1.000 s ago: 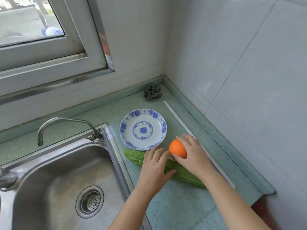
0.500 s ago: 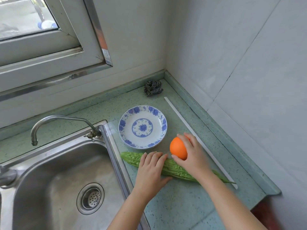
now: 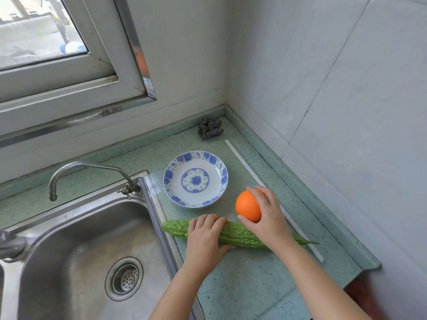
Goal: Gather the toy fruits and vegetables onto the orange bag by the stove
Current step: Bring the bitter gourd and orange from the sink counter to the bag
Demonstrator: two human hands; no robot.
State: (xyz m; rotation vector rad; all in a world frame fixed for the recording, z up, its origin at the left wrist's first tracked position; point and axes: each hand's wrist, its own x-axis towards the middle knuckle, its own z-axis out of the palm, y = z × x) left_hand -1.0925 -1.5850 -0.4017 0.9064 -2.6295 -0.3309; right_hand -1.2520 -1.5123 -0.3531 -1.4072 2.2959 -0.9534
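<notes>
Just on the near side of the plate, the left hand wraps the toy bitter gourd lying on the tabletop while the right hand grips the toy orange, seemingly to carry both together.

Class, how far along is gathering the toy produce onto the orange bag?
Done: nothing visible; no bag in view. In hand: right hand grips the toy orange, left hand grips the bitter gourd on the counter. Left: carrying both to the bag.
</notes>
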